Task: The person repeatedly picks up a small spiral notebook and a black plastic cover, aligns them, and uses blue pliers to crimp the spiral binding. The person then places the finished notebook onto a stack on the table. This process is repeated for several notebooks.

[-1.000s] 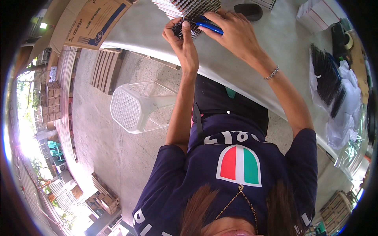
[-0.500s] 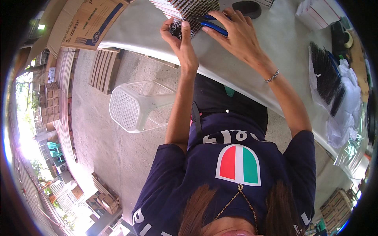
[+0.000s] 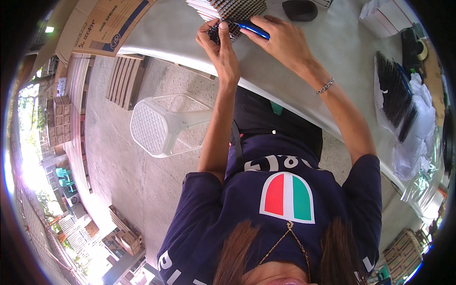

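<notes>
Left hand (image 3: 221, 53) pinches the near coils (image 3: 234, 31) of a wire-bound notebook stack (image 3: 237, 8), top centre of my view, on the pale table (image 3: 156, 29). Right hand (image 3: 288, 43) grips blue-handled pliers (image 3: 256, 31) beside them. I note printing and handwriting on the cardboard carton (image 3: 108, 28); white lettering (image 3: 274, 164), tricolour crest (image 3: 287, 198) on the navy T-shirt (image 3: 232, 202).
</notes>
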Tool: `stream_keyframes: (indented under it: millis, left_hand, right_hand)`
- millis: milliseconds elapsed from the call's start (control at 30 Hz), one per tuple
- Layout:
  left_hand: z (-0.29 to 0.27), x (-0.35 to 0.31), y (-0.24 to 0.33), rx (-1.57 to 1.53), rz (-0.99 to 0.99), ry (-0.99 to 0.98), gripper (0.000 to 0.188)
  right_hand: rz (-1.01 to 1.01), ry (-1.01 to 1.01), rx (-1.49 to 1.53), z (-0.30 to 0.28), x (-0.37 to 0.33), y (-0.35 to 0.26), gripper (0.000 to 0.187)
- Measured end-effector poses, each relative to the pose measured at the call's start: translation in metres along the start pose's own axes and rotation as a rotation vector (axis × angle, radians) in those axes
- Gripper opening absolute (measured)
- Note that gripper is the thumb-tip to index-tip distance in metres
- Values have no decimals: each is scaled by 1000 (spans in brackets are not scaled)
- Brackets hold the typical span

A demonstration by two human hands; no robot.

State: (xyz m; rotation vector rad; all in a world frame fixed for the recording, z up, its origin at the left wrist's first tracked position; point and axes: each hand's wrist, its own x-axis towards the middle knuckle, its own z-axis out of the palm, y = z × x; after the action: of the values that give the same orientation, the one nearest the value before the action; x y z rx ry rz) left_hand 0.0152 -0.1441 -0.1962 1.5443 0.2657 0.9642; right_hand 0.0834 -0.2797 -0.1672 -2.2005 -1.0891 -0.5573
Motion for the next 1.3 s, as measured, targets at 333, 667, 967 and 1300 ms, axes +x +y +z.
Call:
stream_keyframes:
  millis: [333, 667, 967, 1300]
  left_hand:
    - [1, 1, -17, -70, 0, 68, 37]
    - [0, 4, -15, -98, -81, 59, 41]
    - [4, 8, -12, -164, 40, 44, 40]
    - [-1, -1, -6, -6, -5, 5, 38]
  right_hand:
    - [-37, 116, -60, -4, -13, 7, 45]
    - [-27, 13, -77, -3, -7, -1, 47]
    - [-5, 21, 13, 6, -7, 2, 36]
    - [-68, 187, -90, 1, -11, 11, 39]
